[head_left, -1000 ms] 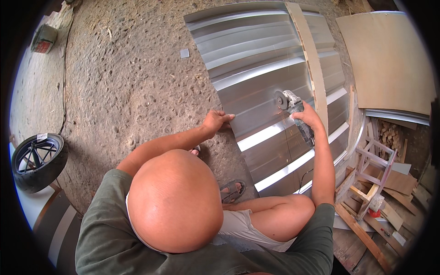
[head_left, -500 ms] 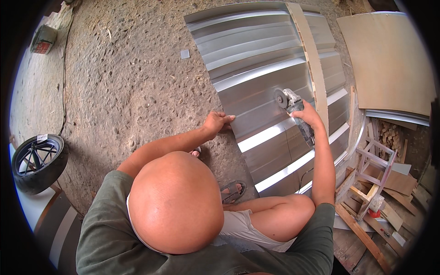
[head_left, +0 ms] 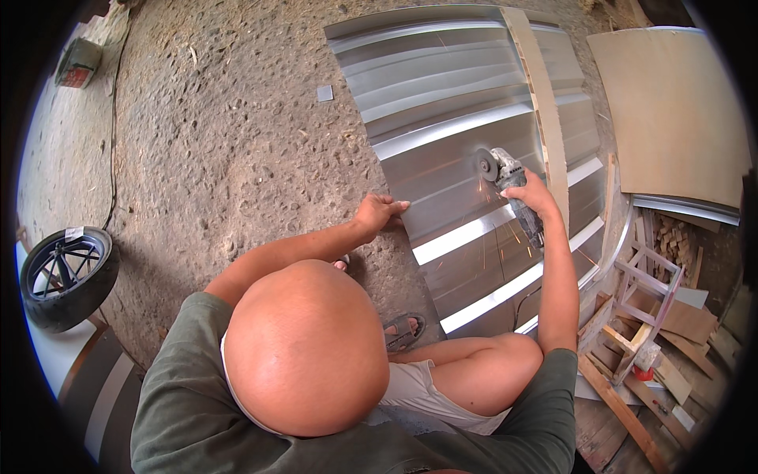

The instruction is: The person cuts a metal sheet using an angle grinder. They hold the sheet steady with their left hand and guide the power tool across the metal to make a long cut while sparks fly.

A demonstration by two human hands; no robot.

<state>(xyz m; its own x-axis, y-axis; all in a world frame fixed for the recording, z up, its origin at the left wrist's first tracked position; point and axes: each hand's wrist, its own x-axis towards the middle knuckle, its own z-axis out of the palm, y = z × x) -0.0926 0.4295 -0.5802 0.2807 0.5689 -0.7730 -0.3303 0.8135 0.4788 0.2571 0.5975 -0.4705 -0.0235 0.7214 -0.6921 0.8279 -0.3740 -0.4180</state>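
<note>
A ribbed silver metal sheet [head_left: 430, 170] lies in front of me, right of centre. My right hand [head_left: 534, 196] is closed around the body of a grey angle grinder [head_left: 525, 215]. The grinder's round disc [head_left: 486, 164] meets the sheet between two raised ribs, and orange sparks [head_left: 481, 188] spray from it down toward me. With fingers pinched, my left hand [head_left: 379, 216] holds the sheet's left edge. A cable trails over the metal below the grinder.
A long wooden strip [head_left: 545, 103] lies across the sheet, right of the grinder. Farther right are a plywood panel [head_left: 671, 110], a small wooden stool frame [head_left: 649, 276] and scrap boards. At left stand a spoked wheel with a tyre [head_left: 99, 276] and a bucket [head_left: 79, 63].
Sparks now fly from the grinder's disc, where none showed before. Both hands keep nearly the same place; the whole view has shifted slightly.
</note>
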